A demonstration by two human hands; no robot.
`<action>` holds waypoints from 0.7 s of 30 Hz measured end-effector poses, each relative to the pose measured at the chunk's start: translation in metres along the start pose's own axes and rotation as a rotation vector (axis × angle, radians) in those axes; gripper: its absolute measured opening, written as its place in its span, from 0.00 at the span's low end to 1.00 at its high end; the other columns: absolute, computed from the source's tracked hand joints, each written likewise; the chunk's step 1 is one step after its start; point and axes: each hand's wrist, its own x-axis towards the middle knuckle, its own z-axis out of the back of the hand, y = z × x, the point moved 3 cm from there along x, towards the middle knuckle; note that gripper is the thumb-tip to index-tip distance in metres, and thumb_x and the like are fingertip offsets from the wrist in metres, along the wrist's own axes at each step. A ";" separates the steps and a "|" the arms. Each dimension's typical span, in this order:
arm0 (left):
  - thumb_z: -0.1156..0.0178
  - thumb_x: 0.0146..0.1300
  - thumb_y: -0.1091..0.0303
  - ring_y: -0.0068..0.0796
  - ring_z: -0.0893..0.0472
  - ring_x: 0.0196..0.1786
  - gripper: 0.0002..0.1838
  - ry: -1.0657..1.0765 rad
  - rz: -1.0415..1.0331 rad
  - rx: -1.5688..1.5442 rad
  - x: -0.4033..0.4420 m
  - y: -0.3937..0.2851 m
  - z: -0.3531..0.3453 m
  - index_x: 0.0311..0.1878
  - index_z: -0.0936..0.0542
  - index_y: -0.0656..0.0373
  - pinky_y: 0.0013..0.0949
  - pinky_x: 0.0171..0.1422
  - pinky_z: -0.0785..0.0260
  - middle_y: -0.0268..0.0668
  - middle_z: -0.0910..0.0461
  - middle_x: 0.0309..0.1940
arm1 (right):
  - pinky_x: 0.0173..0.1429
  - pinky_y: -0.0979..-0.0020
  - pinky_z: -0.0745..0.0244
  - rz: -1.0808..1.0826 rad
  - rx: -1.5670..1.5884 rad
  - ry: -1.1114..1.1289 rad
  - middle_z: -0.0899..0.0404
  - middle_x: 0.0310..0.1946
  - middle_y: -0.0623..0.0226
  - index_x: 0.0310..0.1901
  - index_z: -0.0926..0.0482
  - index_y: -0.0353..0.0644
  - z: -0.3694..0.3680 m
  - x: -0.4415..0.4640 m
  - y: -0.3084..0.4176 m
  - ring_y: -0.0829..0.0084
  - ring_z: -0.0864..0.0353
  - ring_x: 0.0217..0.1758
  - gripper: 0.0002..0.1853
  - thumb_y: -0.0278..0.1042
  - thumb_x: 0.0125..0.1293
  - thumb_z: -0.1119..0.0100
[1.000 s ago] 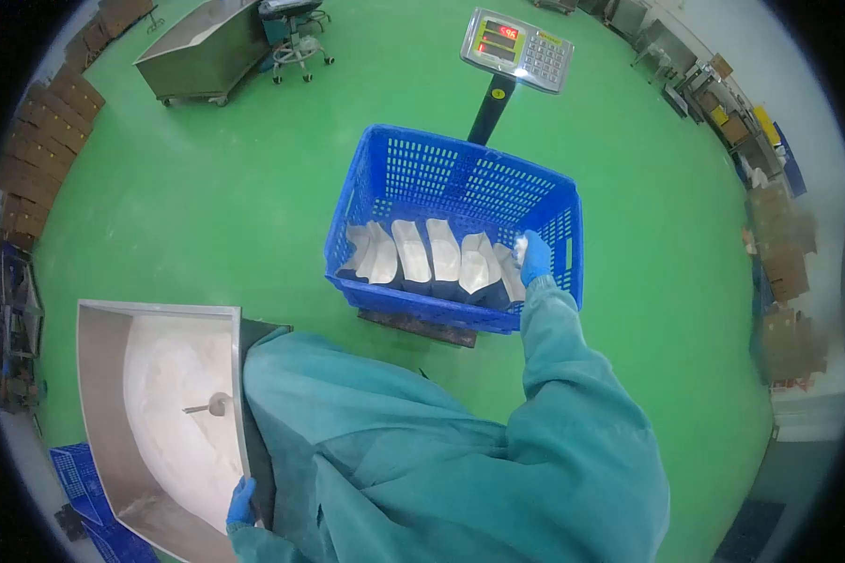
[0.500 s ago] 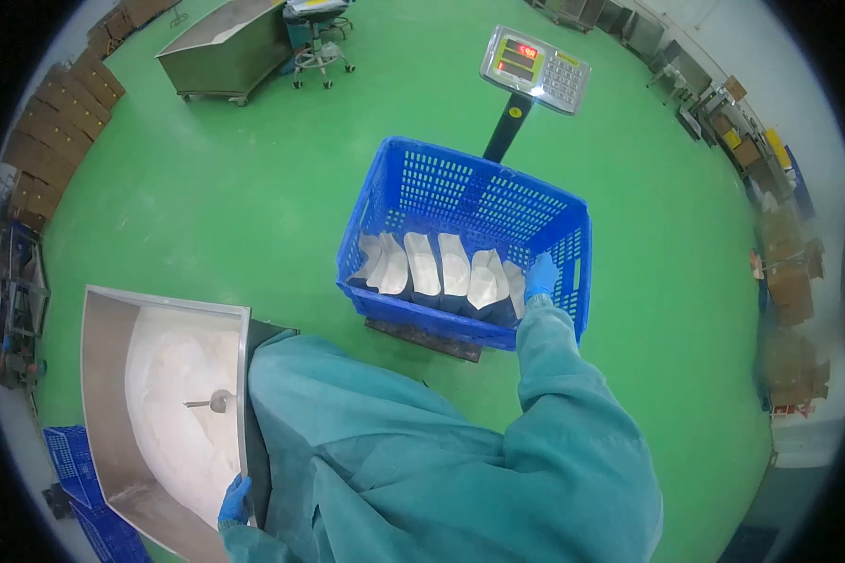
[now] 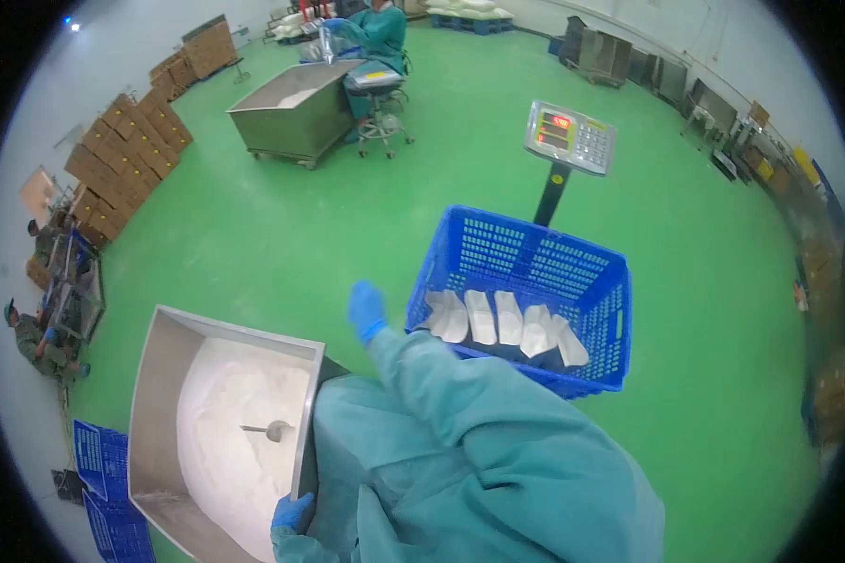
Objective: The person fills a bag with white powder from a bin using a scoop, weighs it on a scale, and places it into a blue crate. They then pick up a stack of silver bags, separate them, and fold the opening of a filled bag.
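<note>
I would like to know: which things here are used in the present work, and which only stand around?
In use, it seems:
- metal tub, white powder, scoop
- blue basket, open bags, scale
- left hand, right hand

Just around:
- cardboard boxes, stool, lower-left blue crates

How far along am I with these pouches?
Lining up pouches in the blue crate looks done. The right hand shows nothing held; the left hand touches the metal bin. Closing the open pouch tops seems left, and powder lies in the bin; fill is unclear.

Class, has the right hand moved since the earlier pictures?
Yes. The right hand has gone from inside the blue basket to outside its left side.
</note>
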 end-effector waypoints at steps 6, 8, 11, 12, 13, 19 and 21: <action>0.34 0.53 0.53 0.31 0.18 0.31 0.25 -0.056 -0.056 -0.005 0.030 0.033 -0.001 0.47 0.18 0.65 0.34 0.39 0.26 0.42 0.16 0.30 | 0.38 0.56 0.26 0.401 0.213 0.412 0.21 0.27 0.51 0.33 0.20 0.43 -0.085 -0.096 0.195 0.51 0.20 0.33 0.06 0.28 0.58 0.48; 0.33 0.53 0.53 0.31 0.17 0.31 0.25 -0.063 -0.060 0.034 0.023 0.037 0.002 0.48 0.18 0.63 0.34 0.39 0.25 0.42 0.16 0.31 | 0.44 0.53 0.24 0.406 0.155 0.779 0.19 0.30 0.52 0.38 0.18 0.46 -0.092 -0.129 0.211 0.51 0.18 0.35 0.09 0.33 0.59 0.46; 0.32 0.52 0.52 0.33 0.16 0.34 0.25 -0.126 -0.191 0.091 0.007 0.018 0.002 0.49 0.17 0.60 0.35 0.42 0.25 0.40 0.15 0.32 | 0.45 0.43 0.25 0.614 -0.199 1.004 0.16 0.31 0.57 0.40 0.14 0.51 -0.092 -0.183 0.170 0.52 0.17 0.36 0.12 0.39 0.56 0.43; 0.33 0.52 0.50 0.35 0.16 0.36 0.26 -0.134 -0.225 0.136 0.016 0.024 0.004 0.49 0.17 0.59 0.36 0.44 0.25 0.41 0.15 0.33 | 0.45 0.43 0.25 0.624 -0.211 1.011 0.16 0.31 0.57 0.40 0.14 0.51 -0.179 -0.214 0.112 0.52 0.17 0.36 0.12 0.39 0.56 0.43; 0.33 0.51 0.48 0.37 0.16 0.38 0.27 -0.140 -0.252 0.155 0.026 0.033 0.001 0.49 0.17 0.59 0.37 0.45 0.25 0.42 0.15 0.33 | 0.41 0.41 0.27 0.728 -0.390 1.306 0.15 0.34 0.62 0.36 0.13 0.53 -0.274 -0.272 0.059 0.55 0.16 0.39 0.10 0.38 0.53 0.41; 0.41 0.52 0.42 0.46 0.16 0.43 0.27 -0.156 -0.170 0.303 0.019 0.015 0.003 0.49 0.16 0.48 0.44 0.50 0.26 0.44 0.15 0.40 | 0.44 0.51 0.23 0.775 -0.350 1.671 0.15 0.35 0.56 0.33 0.14 0.46 -0.201 -0.231 0.080 0.55 0.15 0.41 0.13 0.44 0.49 0.35; 0.43 0.53 0.44 0.45 0.17 0.46 0.24 -0.168 -0.092 0.191 0.011 0.014 0.002 0.49 0.16 0.43 0.45 0.51 0.26 0.42 0.16 0.42 | 0.50 0.54 0.23 0.812 -0.398 1.600 0.16 0.39 0.54 0.36 0.13 0.46 -0.239 -0.246 0.066 0.55 0.16 0.45 0.13 0.43 0.51 0.37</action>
